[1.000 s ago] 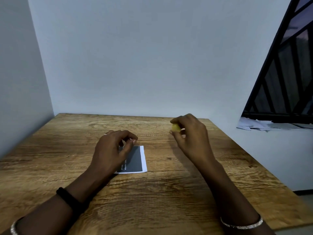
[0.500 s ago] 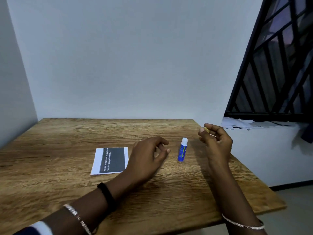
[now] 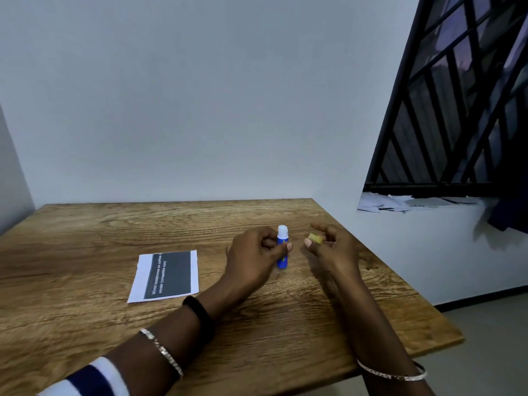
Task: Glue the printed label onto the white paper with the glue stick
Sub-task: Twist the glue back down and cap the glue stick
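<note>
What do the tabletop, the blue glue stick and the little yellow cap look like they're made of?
Tabletop: wood or wood-look laminate with a matte finish. Grain lines and knots show, but which of the two it is stays unclear.
Glue stick: probably plastic, a smooth blue tube with a white top.
Yellow cap: probably plastic too, small and plain-coloured, partly hidden in the right hand.

Wood, paper, plastic
The table is matt, rough-grained wood; the glue stick is smooth blue plastic; at its 9 o'clock, the printed label is matt paper.
</note>
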